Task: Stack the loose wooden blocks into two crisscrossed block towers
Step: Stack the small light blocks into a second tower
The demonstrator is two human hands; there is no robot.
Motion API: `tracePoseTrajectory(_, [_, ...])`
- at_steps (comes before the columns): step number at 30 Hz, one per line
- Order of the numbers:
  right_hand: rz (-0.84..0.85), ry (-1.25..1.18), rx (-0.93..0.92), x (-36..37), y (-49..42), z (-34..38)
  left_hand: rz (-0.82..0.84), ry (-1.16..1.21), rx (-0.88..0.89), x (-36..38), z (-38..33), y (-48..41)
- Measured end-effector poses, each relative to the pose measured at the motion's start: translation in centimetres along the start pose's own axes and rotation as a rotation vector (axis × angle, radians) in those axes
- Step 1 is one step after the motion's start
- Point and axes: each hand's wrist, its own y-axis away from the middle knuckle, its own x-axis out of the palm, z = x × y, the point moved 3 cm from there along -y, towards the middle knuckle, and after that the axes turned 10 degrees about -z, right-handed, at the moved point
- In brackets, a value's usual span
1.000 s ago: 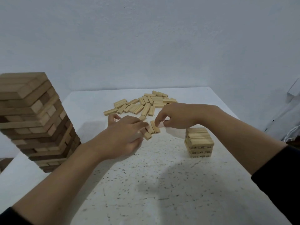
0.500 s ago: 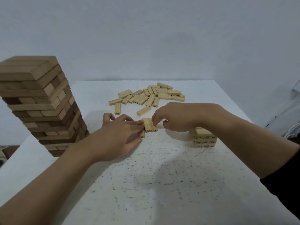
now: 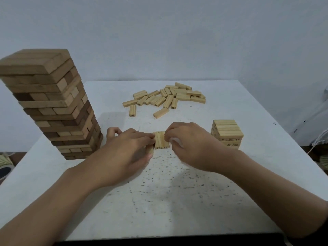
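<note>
Three small pale blocks [image 3: 161, 142] lie side by side on the white table [image 3: 159, 201] between my hands. My left hand [image 3: 127, 153] presses them from the left, its fingers curled round the leftmost block. My right hand [image 3: 188, 144] pinches the set from the right, fingers curled. A short crisscrossed tower of pale blocks [image 3: 227, 134] stands just right of my right hand. A pile of loose pale blocks [image 3: 166, 98] lies further back at the table's middle.
A tall tower of larger, darker wooden blocks [image 3: 51, 105] stands at the table's left edge, close to my left forearm. The wall rises right behind the table. White cords [image 3: 319, 141] hang off the right side.
Both hands have drawn the three blocks nearer and squeezed them into a straight row. The camera has tilted, so the towers sit differently in view.
</note>
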Motion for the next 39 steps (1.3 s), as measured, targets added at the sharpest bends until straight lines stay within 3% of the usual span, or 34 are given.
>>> tracePoseTrajectory(9, [-0.188,-0.207,0.052,0.7,1.3,-0.1,-0.042,0.179,-0.111,0.5,0.4,1.1])
tracePoseTrajectory(13, [-0.145,-0.298,0.093,0.9,1.5,-0.3,-0.043,0.24,-0.171,0.6,0.6,1.5])
tracePoseTrajectory(20, [0.008,-0.191,0.138,1.4,1.4,-1.0,0.02,0.276,-0.21,0.7,0.3,1.3])
tracePoseTrajectory(39, [-0.028,-0.165,0.068,0.5,2.4,-0.6,-0.075,0.311,-0.181,0.5,1.2,1.4])
